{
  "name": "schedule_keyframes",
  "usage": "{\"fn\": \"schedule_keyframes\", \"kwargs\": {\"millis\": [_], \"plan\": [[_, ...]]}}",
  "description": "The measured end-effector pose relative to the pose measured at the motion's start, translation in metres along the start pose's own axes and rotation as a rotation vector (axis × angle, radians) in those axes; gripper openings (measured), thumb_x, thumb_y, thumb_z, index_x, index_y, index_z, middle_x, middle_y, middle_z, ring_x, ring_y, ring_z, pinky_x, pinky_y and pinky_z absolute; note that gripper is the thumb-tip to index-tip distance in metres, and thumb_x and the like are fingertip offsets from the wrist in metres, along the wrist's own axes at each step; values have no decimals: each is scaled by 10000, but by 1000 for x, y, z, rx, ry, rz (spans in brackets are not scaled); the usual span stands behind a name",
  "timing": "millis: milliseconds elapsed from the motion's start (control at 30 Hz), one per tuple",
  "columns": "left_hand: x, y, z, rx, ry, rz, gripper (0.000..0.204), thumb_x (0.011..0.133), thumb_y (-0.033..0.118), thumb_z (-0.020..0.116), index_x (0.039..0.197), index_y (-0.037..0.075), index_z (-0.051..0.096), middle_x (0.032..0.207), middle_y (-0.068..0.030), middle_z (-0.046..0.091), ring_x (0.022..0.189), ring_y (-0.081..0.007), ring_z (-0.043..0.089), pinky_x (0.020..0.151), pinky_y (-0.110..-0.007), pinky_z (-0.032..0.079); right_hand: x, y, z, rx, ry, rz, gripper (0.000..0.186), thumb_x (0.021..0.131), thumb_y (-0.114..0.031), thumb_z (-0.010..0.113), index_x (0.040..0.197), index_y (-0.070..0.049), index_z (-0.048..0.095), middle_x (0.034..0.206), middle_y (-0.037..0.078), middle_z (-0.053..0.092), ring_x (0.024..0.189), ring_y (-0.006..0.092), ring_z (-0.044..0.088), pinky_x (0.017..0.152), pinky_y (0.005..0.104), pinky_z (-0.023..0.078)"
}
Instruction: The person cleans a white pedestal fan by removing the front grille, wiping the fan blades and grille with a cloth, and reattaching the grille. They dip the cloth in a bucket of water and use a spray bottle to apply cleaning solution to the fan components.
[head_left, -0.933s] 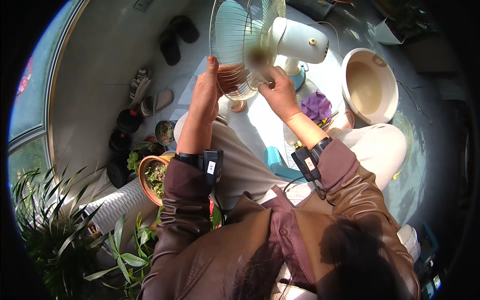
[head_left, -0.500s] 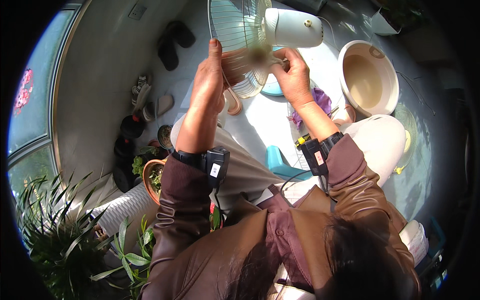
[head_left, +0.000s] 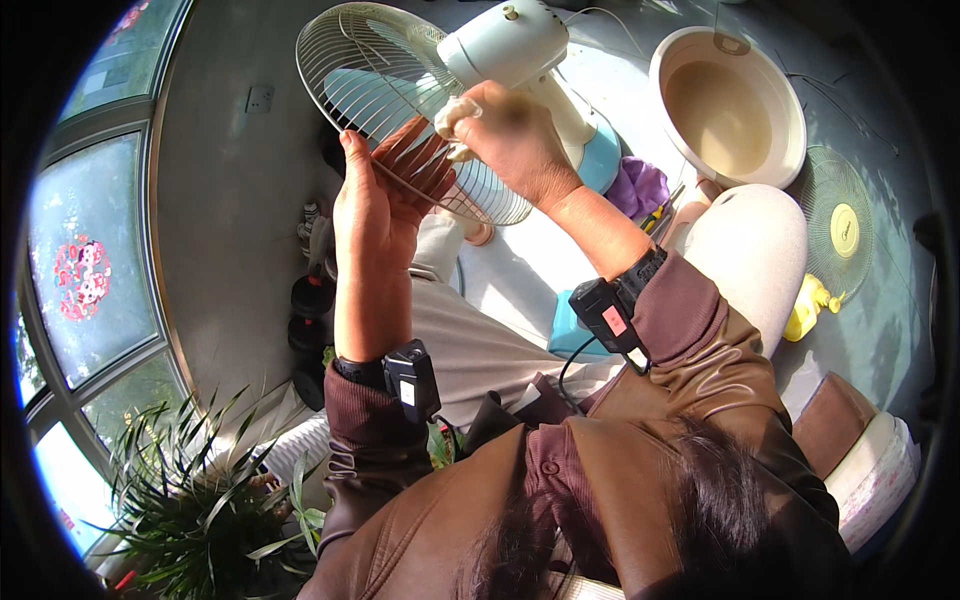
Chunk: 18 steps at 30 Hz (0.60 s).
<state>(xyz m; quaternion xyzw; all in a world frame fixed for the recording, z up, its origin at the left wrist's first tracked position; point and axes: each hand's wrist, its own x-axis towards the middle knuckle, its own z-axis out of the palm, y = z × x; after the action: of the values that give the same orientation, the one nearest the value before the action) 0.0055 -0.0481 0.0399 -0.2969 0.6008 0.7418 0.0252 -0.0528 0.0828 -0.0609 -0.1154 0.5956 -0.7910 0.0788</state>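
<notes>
Sunlit balcony floor, grey wall with a white socket (head_left: 259, 98) to the left of the fan, glazed windows beyond it carrying a round red paper decoration (head_left: 82, 277). White electric fan (head_left: 500, 50) is now bigger and more central than in the earlier frames: either pulled closer or the head leaned in. Its rear wire grille (head_left: 400, 100) sits between both hands. Left hand (head_left: 375, 215) is flat behind the grille, fingers (head_left: 420, 165) splayed and pressed to the wires, bracing it, not closed round anything. Right hand (head_left: 515, 135) is closed on a small pale cloth (head_left: 455, 118), pushed against the grille near the motor housing; it has shifted up toward the hub versus 0.9 s ago, so wiping looks to be progressing across the wires. Right of the fan: cream plastic basin (head_left: 730, 110), purple rag (head_left: 640, 185), detached front grille with yellow centre cap (head_left: 845, 230), yellow bottle (head_left: 808, 305). Below-left of the fan: potted plant (head_left: 190, 500). Black strap units on both wrists; the right one has a small red label.
</notes>
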Motion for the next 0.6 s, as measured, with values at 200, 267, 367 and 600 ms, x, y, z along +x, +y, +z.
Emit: {"fn": "schedule_keyframes", "kwargs": {"millis": [200,267,367,600], "plan": [[-6,7,-4,7,51,-15,737,1068,562,234,1363,-48,522,1283,-235,629,1144,-351,646,969,-481,545,-3,-1,15,-334,80,-240,214,878,-154,673,1036,-12,643,962,129,688,799,225,706,726,332,566],[-4,8,-5,11,65,-29,719,1074,548,218,1371,-34,516,1269,-246,633,1137,-360,651,959,-475,556,2,2,16,-375,200,-109,209,901,-141,662,1051,-1,617,997,145,699,783,218,718,703,331,572],[2,11,-4,-23,-15,-3,704,1073,551,205,1400,2,500,1289,-247,621,1161,-355,639,968,-477,552,8,2,17,165,-114,-38,215,903,-148,667,1027,18,608,940,141,689,755,222,713,693,322,569],[-1,5,-2,5,-31,7,692,1076,544,186,1456,28,450,1272,-259,626,1107,-326,663,905,-458,583,16,-3,23,-371,120,-224,189,927,-170,647,1002,4,642,826,106,693,734,170,716,659,307,569]]}}
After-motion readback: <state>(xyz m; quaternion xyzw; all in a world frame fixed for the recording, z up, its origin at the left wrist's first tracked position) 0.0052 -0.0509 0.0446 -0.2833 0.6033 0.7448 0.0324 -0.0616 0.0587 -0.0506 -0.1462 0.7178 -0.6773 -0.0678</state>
